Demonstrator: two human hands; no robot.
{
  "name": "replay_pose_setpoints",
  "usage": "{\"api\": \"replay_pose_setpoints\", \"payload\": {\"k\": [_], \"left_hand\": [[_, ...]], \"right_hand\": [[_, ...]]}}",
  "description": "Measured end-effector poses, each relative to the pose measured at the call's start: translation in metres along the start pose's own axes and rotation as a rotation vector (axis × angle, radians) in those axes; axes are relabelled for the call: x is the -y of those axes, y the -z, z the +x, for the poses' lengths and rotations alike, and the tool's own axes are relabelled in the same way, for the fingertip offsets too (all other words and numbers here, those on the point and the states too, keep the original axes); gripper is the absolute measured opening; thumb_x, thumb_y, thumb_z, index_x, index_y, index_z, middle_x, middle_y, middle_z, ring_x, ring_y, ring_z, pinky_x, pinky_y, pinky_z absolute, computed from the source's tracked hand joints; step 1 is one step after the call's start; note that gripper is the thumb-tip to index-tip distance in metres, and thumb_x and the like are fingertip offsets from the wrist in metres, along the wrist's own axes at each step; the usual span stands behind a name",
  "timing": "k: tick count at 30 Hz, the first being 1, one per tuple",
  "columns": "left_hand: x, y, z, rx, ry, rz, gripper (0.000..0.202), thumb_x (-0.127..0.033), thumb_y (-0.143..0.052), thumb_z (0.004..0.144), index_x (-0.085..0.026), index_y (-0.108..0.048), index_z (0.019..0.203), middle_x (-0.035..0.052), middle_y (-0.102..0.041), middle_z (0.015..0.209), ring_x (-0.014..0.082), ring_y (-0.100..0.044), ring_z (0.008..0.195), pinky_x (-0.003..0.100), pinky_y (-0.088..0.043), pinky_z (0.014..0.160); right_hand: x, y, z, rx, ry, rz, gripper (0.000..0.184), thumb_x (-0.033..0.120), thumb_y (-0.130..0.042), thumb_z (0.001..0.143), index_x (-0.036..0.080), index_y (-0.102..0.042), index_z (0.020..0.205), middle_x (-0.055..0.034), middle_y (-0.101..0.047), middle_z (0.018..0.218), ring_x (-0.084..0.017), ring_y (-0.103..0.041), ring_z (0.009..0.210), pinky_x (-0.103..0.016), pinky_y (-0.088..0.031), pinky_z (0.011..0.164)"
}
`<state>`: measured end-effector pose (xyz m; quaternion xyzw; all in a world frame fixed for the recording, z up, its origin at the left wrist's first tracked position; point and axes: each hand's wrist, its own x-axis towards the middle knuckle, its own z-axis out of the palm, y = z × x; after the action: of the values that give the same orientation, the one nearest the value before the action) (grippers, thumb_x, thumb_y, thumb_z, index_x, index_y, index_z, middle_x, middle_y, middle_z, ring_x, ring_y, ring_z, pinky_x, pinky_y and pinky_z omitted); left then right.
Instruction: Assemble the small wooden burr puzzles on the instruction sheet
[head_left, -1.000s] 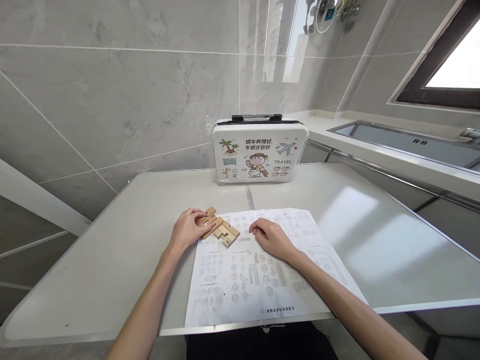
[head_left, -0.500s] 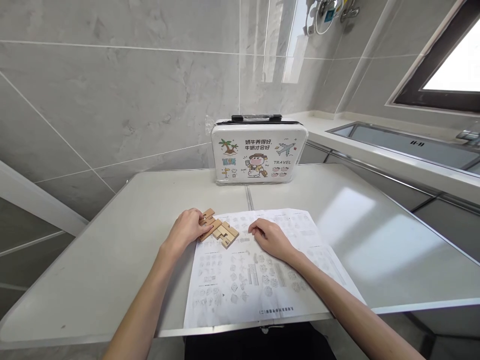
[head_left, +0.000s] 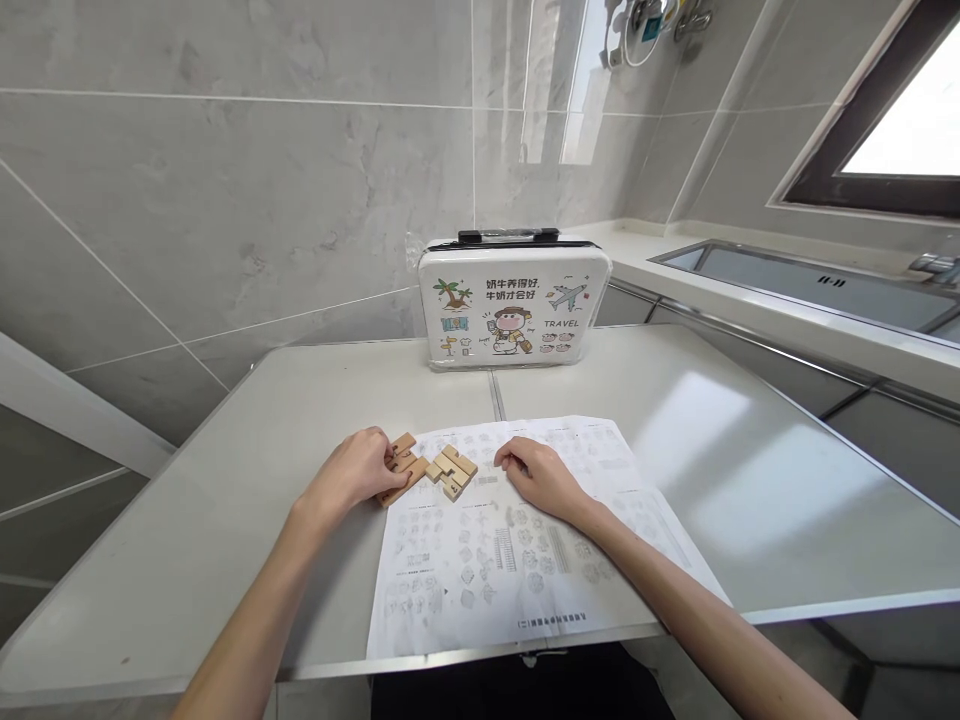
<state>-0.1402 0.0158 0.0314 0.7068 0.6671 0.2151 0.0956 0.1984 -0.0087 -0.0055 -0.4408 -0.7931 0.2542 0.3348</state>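
My left hand is closed round a few notched wooden puzzle pieces at the left edge of a printed sheet; its fingers partly cover them. Just to their right lies a small cluster of paler notched wooden pieces, fitted together, one marked with a "3". My right hand rests on the printed sheet, right of the cluster and apart from it. Its fingers are curled inward, and whatever may be beneath them is hidden. Small diagrams in grey cover the sheet.
A white carry case with cartoon prints and a black handle stands upright at the back of the white table. A counter with a sink runs along the right. Grey tiled wall rises behind.
My left hand has moved left and slightly nearer with the darker wooden pieces, opening a gap from the paler cluster. My right hand stays in place.
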Motion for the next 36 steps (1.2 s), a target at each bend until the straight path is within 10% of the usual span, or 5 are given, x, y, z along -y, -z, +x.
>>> {"api": "replay_pose_setpoints", "payload": {"k": [3,26,36], "left_hand": [[-0.004,0.01,-0.012,0.159,-0.092,0.13,0.037,-0.056,-0.074,0.061,-0.025,-0.056,0.056,0.0061,-0.074,0.079,0.0235,-0.067,0.063,0.033,-0.039,0.052],[-0.068,0.037,-0.102,0.332,-0.175,0.173,0.025,-0.041,-0.066,0.079,-0.022,-0.054,0.067,0.0063,-0.068,0.093,0.0221,-0.064,0.074,0.032,-0.045,0.061],[-0.125,0.002,-0.13,0.328,-0.303,0.131,0.009,-0.024,-0.065,0.084,-0.019,-0.063,0.091,0.0101,-0.068,0.111,0.0289,-0.068,0.101,0.039,-0.057,0.081]], "right_hand": [[-0.001,0.0,0.001,-0.001,0.005,-0.001,0.027,0.007,-0.047,0.095,0.024,-0.068,0.095,-0.0022,-0.072,0.092,-0.019,-0.065,0.082,-0.032,-0.047,0.072],[0.0,-0.001,0.001,-0.006,0.004,-0.004,0.027,0.007,-0.047,0.095,0.023,-0.068,0.095,-0.0022,-0.073,0.094,-0.019,-0.065,0.085,-0.031,-0.046,0.074],[-0.004,-0.005,0.003,-0.041,-0.008,0.014,0.025,0.01,-0.049,0.094,0.023,-0.069,0.093,-0.0018,-0.074,0.092,-0.018,-0.063,0.078,-0.031,-0.043,0.071]]}}
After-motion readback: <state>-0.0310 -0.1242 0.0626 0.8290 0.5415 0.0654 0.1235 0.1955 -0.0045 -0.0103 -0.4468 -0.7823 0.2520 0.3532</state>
